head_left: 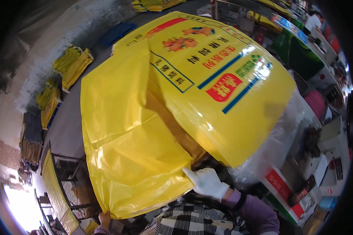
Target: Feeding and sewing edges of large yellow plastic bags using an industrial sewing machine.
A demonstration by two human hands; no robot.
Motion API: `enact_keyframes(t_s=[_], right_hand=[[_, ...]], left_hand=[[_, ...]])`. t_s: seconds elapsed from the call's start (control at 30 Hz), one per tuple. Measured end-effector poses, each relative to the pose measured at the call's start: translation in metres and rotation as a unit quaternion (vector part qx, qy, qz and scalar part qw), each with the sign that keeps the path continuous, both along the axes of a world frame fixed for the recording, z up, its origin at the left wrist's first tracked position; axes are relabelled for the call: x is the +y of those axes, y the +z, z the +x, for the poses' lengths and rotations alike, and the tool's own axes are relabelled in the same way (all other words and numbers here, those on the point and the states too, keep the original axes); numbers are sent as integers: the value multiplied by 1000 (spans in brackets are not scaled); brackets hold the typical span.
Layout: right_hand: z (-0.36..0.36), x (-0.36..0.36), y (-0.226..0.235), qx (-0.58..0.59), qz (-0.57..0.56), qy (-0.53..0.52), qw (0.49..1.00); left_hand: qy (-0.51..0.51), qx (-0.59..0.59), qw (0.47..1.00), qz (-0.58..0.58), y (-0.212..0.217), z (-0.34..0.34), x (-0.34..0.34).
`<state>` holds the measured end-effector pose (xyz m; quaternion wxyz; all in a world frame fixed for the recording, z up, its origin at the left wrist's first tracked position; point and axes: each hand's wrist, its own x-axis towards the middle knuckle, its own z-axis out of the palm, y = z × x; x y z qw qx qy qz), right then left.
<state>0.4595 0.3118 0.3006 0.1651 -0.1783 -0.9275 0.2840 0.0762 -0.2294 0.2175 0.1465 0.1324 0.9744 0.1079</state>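
Inside a cluttered workshop, a large yellow printed sack (121,129) spreads before a person in plaid, hiding whatever surface lies beneath. The left hand (104,220), small at the lower edge, has its fingers pinched on the sack's near-left corner; the white-gloved right hand (210,183) touches the near edge, though whether its fingers grip cannot be told. Glare washes out part of the print and the lower-left background. Gray floor (71,103) runs beside a rough wall (43,55), with 2 yellow stacks (76,68) between. Clear plastic (259,164) pokes out at right, near a red-and-white box (283,190); 1 co-worker (313,21) appears blurred beyond a green panel (296,51).
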Motion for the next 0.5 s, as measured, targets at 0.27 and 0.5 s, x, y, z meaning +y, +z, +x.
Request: enact_keyframes(t_s=[0.27, 0.5], right_hand=[[-90, 94, -176, -88, 28, -210, 973], [5, 149, -371, -344, 126, -256, 895]], left_hand=[[73, -13, 989, 130, -100, 24, 58], [85, -71, 990, 91, -169, 33, 170]])
